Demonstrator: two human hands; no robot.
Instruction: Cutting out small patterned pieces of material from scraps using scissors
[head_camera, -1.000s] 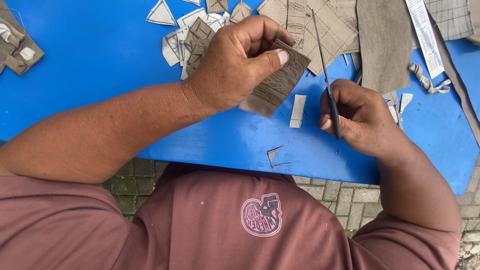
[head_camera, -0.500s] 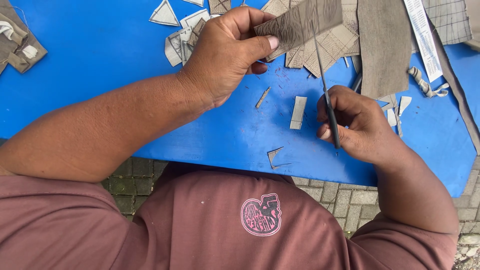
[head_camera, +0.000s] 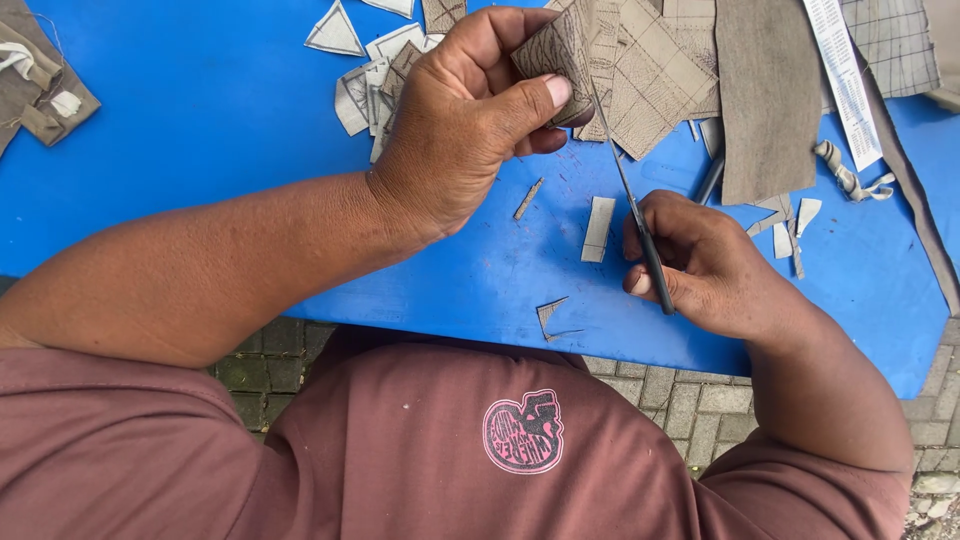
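Up near the far edge of the flat blue table (head_camera: 200, 120), the left hand (head_camera: 460, 120) pinches a small grey-brown piece of patterned cloth (head_camera: 555, 50) tight between thumb and fingers. The right hand (head_camera: 700, 265) sits closer to the near edge, curled shut around a pair of thin metal scissors (head_camera: 625, 190). The scissor blades point up and reach the edge of the held cloth. A small pale strip of cloth (head_camera: 598, 228) lies on the table just beside the right hand. A tiny cut scrap of cloth (head_camera: 550, 315) rests near the near edge. A pile of light cloth triangles and bits (head_camera: 360, 70) lies behind the left hand. A long plain grey-brown cloth panel (head_camera: 765, 95) hangs over the far edge, near the right hand.
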